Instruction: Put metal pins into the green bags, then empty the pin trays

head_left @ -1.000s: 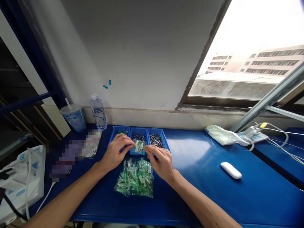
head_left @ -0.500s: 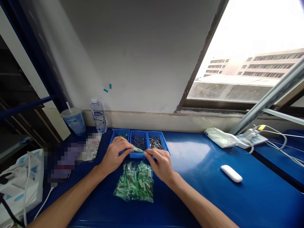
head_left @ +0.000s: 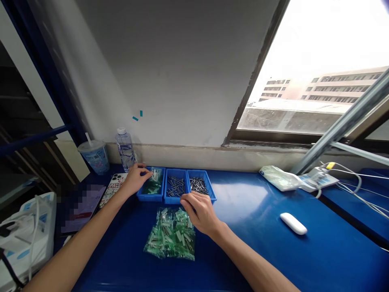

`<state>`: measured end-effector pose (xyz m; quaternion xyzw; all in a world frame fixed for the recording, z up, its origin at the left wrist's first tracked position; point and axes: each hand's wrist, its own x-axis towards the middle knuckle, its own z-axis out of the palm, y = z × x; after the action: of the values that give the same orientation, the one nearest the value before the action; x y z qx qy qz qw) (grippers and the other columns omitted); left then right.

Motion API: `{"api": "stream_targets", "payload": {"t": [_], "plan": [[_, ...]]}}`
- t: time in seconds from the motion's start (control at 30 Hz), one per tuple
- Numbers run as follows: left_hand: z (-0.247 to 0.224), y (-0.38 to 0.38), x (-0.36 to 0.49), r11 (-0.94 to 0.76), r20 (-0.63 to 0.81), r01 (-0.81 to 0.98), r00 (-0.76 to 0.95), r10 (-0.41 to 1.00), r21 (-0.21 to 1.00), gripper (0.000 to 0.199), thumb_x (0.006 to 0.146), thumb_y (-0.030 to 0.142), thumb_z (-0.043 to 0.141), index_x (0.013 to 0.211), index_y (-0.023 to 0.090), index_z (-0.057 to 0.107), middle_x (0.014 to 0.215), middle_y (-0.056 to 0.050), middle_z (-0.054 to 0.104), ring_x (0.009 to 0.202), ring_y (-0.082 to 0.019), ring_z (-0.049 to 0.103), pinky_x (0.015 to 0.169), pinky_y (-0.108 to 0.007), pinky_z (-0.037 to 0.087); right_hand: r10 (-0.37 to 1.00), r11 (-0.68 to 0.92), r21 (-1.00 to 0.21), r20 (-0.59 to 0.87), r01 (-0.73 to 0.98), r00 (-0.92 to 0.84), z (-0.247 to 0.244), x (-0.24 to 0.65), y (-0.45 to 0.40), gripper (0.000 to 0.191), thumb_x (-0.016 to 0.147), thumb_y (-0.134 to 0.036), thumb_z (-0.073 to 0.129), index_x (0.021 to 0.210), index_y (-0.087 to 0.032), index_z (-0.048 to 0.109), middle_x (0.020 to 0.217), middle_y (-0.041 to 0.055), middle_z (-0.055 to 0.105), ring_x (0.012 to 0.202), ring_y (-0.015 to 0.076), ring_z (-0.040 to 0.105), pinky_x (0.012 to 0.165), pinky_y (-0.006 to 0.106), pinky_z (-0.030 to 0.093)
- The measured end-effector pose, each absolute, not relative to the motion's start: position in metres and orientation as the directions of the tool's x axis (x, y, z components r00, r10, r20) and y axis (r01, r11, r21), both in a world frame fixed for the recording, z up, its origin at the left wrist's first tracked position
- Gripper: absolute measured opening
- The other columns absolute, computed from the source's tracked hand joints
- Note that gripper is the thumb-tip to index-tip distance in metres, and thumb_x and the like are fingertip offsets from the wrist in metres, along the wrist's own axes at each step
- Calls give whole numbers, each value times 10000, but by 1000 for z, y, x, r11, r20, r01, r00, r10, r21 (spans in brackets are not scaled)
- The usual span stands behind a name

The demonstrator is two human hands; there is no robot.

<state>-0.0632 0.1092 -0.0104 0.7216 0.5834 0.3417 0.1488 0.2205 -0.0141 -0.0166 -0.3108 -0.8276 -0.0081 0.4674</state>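
My left hand (head_left: 137,177) is at the left blue bin (head_left: 151,198), its fingertips pinched at a green plastic packet (head_left: 154,180) at the bin's back. My right hand (head_left: 200,211) is closed just in front of the right bin (head_left: 210,194); whatever its fingertips hold, if anything, is too small to make out. Dark screws (head_left: 176,186) lie in the middle bin (head_left: 173,200), and shinier metal pieces (head_left: 198,185) fill part of the right one. Several filled green packets (head_left: 172,235) lie on the blue table in front of the bins.
A water bottle (head_left: 125,150) and a lidded cup (head_left: 95,157) stand at the back left. Phones (head_left: 113,187) lie near them. Power strips with cables are at both sides. A white case (head_left: 293,224) and a plastic pack (head_left: 278,178) sit on the right.
My left hand has moved left from the middle bin to the left bin. The small green packet between my hands has left my right hand, which stays near its place, slightly lower.
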Motion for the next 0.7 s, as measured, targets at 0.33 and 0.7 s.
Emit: {"api": "stream_targets", "payload": {"t": [0.33, 0.7], "plan": [[5, 84, -53, -600, 387, 761, 491, 781, 246, 458, 1071, 452, 418, 1005, 260, 829, 1320, -83, 720, 1259, -336, 619, 1136, -580, 412, 508, 805, -230, 744, 546, -435, -15, 222, -17, 313, 1124, -272, 448, 893, -189, 642, 707, 19, 696, 589, 129, 592, 570, 268, 415], [-24, 92, -51, -573, 325, 791, 496, 805, 213, 423, 1056, 435, 444, 1231, 227, 768, 1413, -138, 695, 1430, -352, 549, 1263, -658, 235, 432, 896, -115, 459, 430, -776, -1, 212, -30, 328, 993, -454, 696, 1164, -175, 690, 863, 40, 731, 782, 194, 622, 721, 340, 508]]}}
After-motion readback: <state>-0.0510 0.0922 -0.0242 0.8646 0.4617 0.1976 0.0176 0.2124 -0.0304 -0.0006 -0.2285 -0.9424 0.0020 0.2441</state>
